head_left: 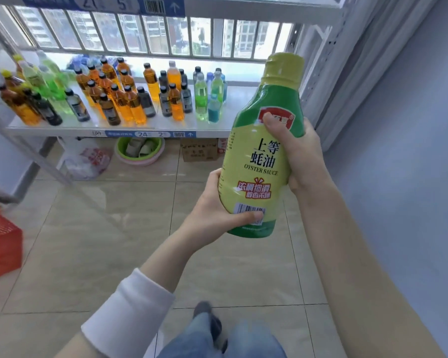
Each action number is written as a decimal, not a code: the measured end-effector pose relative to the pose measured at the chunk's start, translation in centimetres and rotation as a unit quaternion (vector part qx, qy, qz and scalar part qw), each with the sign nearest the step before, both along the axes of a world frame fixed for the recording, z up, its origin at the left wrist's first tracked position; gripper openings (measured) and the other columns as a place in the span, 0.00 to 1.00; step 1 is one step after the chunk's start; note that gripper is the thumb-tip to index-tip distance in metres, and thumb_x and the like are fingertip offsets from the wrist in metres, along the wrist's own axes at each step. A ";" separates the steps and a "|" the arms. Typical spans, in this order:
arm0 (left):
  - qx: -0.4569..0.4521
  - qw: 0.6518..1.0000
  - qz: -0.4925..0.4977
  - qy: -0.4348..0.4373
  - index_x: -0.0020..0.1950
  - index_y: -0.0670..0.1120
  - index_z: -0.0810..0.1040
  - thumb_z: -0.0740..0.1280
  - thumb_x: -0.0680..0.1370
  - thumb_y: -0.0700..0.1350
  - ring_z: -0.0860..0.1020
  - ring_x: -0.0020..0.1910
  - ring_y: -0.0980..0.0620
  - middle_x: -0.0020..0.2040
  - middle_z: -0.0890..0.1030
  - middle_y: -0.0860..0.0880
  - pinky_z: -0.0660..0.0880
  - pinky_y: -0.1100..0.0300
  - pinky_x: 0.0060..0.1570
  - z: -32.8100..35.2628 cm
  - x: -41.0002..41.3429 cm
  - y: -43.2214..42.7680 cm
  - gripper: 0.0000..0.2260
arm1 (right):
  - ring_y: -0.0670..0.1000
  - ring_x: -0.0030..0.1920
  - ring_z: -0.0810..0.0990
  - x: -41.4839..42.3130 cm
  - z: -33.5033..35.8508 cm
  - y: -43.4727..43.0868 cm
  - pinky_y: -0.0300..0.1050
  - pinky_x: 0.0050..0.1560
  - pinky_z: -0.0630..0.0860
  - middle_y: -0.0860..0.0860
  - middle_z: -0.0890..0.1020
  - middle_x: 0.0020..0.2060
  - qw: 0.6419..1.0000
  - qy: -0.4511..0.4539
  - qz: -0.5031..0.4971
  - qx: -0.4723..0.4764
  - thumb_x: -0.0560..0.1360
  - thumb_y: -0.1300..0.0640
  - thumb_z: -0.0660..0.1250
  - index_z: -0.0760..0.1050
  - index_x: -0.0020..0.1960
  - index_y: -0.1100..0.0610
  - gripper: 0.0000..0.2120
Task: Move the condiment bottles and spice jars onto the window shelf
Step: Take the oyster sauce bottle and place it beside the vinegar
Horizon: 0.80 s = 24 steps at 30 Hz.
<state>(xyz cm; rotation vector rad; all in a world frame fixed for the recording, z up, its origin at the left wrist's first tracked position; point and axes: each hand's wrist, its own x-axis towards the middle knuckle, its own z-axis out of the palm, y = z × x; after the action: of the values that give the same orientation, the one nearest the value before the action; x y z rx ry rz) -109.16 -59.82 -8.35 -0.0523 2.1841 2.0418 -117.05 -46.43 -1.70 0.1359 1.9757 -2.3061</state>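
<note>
A large green and yellow oyster sauce bottle is held upright in the air, right of centre. My left hand grips its lower part, thumb across the barcode. My right hand grips the upper body, thumb on the red logo. The window shelf lies ahead and to the left, its right end bare. Several orange, green, blue and dark bottles stand on its left and middle.
A red plastic crate sits on the tiled floor at the left. Under the shelf are a white plastic bag, a green basin and a cardboard box. A grey wall runs along the right.
</note>
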 end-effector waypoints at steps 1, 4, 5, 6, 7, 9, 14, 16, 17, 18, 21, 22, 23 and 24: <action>0.000 1.000 0.002 -0.003 0.63 0.48 0.64 0.79 0.62 0.42 0.79 0.52 0.57 0.53 0.79 0.53 0.78 0.59 0.49 0.0 -1.6 -0.3 0.35 | 0.54 0.45 0.84 -1.6 -0.1 -0.3 0.49 0.43 0.81 0.55 0.83 0.48 1.000 -0.002 -0.002 0.001 0.57 0.49 0.78 0.70 0.60 0.59 0.36; -0.005 1.000 -0.003 -0.006 0.63 0.49 0.64 0.80 0.61 0.44 0.79 0.53 0.57 0.53 0.79 0.53 0.78 0.58 0.49 -0.6 -6.4 -0.6 0.36 | 0.53 0.45 0.84 -6.5 -0.6 -0.4 0.48 0.42 0.81 0.55 0.83 0.47 1.000 -0.007 -0.010 -0.002 0.58 0.50 0.77 0.71 0.60 0.59 0.34; -0.005 1.000 -0.006 -0.009 0.63 0.49 0.64 0.80 0.60 0.45 0.79 0.53 0.57 0.53 0.79 0.53 0.78 0.57 0.50 -0.7 -8.0 -0.6 0.37 | 0.53 0.45 0.84 -8.2 -0.7 -0.3 0.48 0.42 0.81 0.55 0.83 0.47 1.000 -0.006 -0.008 -0.002 0.58 0.50 0.77 0.70 0.61 0.60 0.35; -0.007 1.000 -0.006 -0.010 0.63 0.49 0.64 0.80 0.60 0.47 0.79 0.54 0.56 0.53 0.79 0.53 0.78 0.56 0.51 -0.9 -9.9 -0.5 0.37 | 0.54 0.45 0.84 -9.9 -0.8 -0.2 0.49 0.42 0.81 0.55 0.83 0.47 1.000 -0.005 -0.005 -0.003 0.57 0.49 0.78 0.70 0.61 0.60 0.36; -0.010 1.000 -0.005 -0.008 0.63 0.49 0.64 0.79 0.59 0.49 0.79 0.54 0.56 0.54 0.80 0.53 0.78 0.55 0.51 -0.9 -11.8 -0.3 0.38 | 0.54 0.45 0.84 -11.7 -0.9 0.0 0.49 0.42 0.81 0.55 0.83 0.47 1.000 -0.005 -0.004 -0.003 0.56 0.48 0.78 0.70 0.61 0.60 0.38; -0.014 1.000 -0.001 0.001 0.64 0.49 0.63 0.79 0.59 0.49 0.79 0.54 0.56 0.54 0.79 0.53 0.78 0.54 0.52 -0.9 -15.6 0.2 0.38 | 0.53 0.44 0.84 -15.4 -0.8 0.4 0.48 0.42 0.81 0.55 0.83 0.47 1.000 0.003 0.001 0.002 0.57 0.49 0.79 0.70 0.61 0.59 0.37; -0.017 1.000 0.017 0.007 0.63 0.49 0.64 0.80 0.59 0.49 0.79 0.54 0.58 0.54 0.79 0.54 0.78 0.55 0.53 0.6 -23.4 1.1 0.38 | 0.51 0.42 0.85 -23.8 0.9 1.0 0.44 0.38 0.80 0.53 0.84 0.45 1.000 0.018 0.018 0.002 0.54 0.46 0.78 0.70 0.60 0.58 0.38; -0.017 1.000 0.022 0.011 0.63 0.48 0.64 0.80 0.61 0.46 0.79 0.53 0.59 0.54 0.79 0.53 0.78 0.56 0.53 1.5 -26.4 0.7 0.36 | 0.51 0.42 0.85 -27.0 1.9 0.5 0.44 0.38 0.80 0.54 0.84 0.46 0.999 0.027 0.030 0.004 0.54 0.46 0.78 0.70 0.60 0.59 0.39; -0.017 0.999 0.026 0.015 0.63 0.48 0.64 0.79 0.62 0.44 0.79 0.52 0.59 0.54 0.79 0.53 0.77 0.56 0.53 2.0 -27.9 0.3 0.35 | 0.51 0.42 0.85 -28.5 2.4 0.0 0.44 0.39 0.80 0.54 0.84 0.46 0.999 0.032 0.035 -0.001 0.55 0.47 0.78 0.70 0.60 0.59 0.38; -0.018 0.999 0.030 0.020 0.63 0.49 0.63 0.79 0.63 0.44 0.79 0.52 0.59 0.54 0.79 0.53 0.77 0.56 0.54 2.5 -29.3 -0.2 0.35 | 0.52 0.43 0.85 -29.9 2.9 -0.5 0.45 0.39 0.80 0.54 0.84 0.46 0.998 0.038 0.040 -0.008 0.56 0.48 0.78 0.71 0.60 0.59 0.37; -0.029 0.998 0.044 0.037 0.64 0.51 0.62 0.79 0.61 0.49 0.78 0.54 0.58 0.56 0.78 0.53 0.77 0.54 0.55 3.6 -33.4 -2.0 0.37 | 0.51 0.42 0.85 -34.0 4.3 -2.4 0.45 0.39 0.81 0.53 0.84 0.44 0.997 0.051 0.053 -0.024 0.57 0.51 0.79 0.71 0.59 0.58 0.34; -0.034 0.997 0.049 0.041 0.64 0.51 0.62 0.79 0.60 0.50 0.78 0.54 0.58 0.56 0.78 0.53 0.77 0.55 0.55 3.9 -34.7 -2.7 0.38 | 0.50 0.41 0.85 -35.3 4.7 -3.1 0.44 0.38 0.80 0.52 0.84 0.42 0.997 0.056 0.055 -0.026 0.58 0.52 0.79 0.71 0.59 0.59 0.33; -0.037 0.997 0.053 0.046 0.64 0.51 0.62 0.79 0.60 0.51 0.78 0.54 0.58 0.56 0.78 0.53 0.77 0.55 0.55 4.2 -36.1 -3.4 0.38 | 0.50 0.40 0.84 -36.6 5.1 -3.9 0.44 0.38 0.80 0.52 0.84 0.41 0.996 0.061 0.058 -0.028 0.58 0.52 0.78 0.72 0.58 0.59 0.32; -0.040 0.996 0.055 0.051 0.64 0.51 0.62 0.79 0.60 0.50 0.78 0.54 0.59 0.56 0.77 0.53 0.77 0.55 0.54 4.6 -37.5 -4.2 0.38 | 0.50 0.40 0.85 -37.9 5.6 -4.7 0.44 0.38 0.80 0.52 0.84 0.42 0.996 0.066 0.060 -0.026 0.58 0.51 0.78 0.72 0.58 0.59 0.32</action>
<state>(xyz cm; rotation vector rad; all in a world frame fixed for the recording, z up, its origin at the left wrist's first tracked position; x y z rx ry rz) -146.61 -63.99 -3.80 -0.0808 2.3750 2.0561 -154.99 -51.16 3.86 -0.1393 1.9214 -2.3427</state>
